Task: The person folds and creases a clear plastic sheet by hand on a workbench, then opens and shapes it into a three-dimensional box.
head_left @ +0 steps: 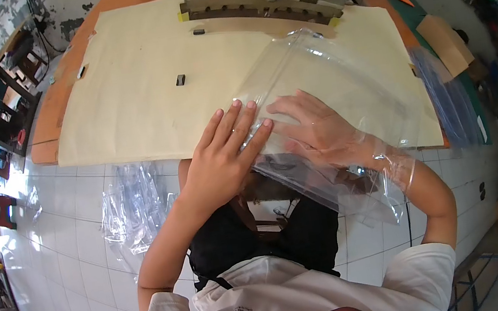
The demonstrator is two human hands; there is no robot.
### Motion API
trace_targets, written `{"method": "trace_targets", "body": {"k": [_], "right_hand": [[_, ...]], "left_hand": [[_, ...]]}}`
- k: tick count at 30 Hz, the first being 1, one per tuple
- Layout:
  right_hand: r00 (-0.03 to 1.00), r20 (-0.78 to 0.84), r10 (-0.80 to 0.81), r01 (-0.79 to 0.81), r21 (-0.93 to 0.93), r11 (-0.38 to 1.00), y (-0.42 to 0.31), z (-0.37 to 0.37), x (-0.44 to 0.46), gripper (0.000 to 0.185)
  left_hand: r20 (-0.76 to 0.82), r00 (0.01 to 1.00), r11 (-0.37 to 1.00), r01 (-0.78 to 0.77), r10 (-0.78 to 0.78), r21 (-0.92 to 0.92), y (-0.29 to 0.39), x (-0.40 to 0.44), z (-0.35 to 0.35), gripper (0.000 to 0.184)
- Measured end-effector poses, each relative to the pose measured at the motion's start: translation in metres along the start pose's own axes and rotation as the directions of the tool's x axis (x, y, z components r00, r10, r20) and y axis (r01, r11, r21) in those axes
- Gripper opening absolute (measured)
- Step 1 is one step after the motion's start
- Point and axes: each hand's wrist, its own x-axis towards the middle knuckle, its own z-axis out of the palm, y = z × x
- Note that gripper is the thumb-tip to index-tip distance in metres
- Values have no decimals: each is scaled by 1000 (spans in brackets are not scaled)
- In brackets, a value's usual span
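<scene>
A clear plastic bag or sleeve lies slanted over the cream board, its near end hanging past the table edge towards my lap. My left hand rests flat on its left edge with the fingers apart. My right hand is seen through the clear film, fingers loosely stretched and pointing left; the plastic reaches back over the wrist. Whether this hand is inside the bag or just beneath a layer is hard to tell. The fingertips of both hands come close together near the bag's left edge.
A cream board covers the orange table, with small dark pieces on it. A metal bar of a machine with red knobs spans the back. Clear plastic is piled at left and stacked at right.
</scene>
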Motion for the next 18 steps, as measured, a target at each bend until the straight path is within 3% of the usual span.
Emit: {"method": "trace_targets", "body": {"k": [3, 7, 10, 12, 13, 15, 16, 18], "right_hand": [[982, 121, 142, -135, -65, 989, -17, -18, -36, 56], [947, 164, 278, -242, -207, 948, -23, -33, -98, 68], [919, 82, 386, -373, -145, 917, -25, -46, -147, 63], [845, 13, 535, -533, 112, 839, -26, -58, -177, 53], [843, 13, 537, -535, 108, 838, -27, -61, -190, 53], [606, -265, 750, -674, 330, 661, -33, -63, -212, 48], [602, -258, 756, -680, 330, 654, -40, -58, -219, 48], [268, -571, 776, -502, 605, 618, -57, -46, -233, 54]], "left_hand": [[11, 1000, 1000, -13, 13, 3, 1, -1, 1, 58], [9, 1000, 999, -11, 10, 31, 7, -2, 2, 58], [-3, 1000, 998, 13, -13, 57, 17, -1, 4, 56], [-24, 996, 993, 82, -81, 88, 27, 2, 7, 54], [-26, 997, 993, 81, -79, 85, 32, 5, 10, 54], [-67, 987, 979, 151, -143, 137, 43, 10, 19, 52], [-60, 988, 980, 150, -144, 130, 48, 12, 21, 52], [-85, 981, 971, 187, -176, 151, 56, 16, 24, 51]]}}
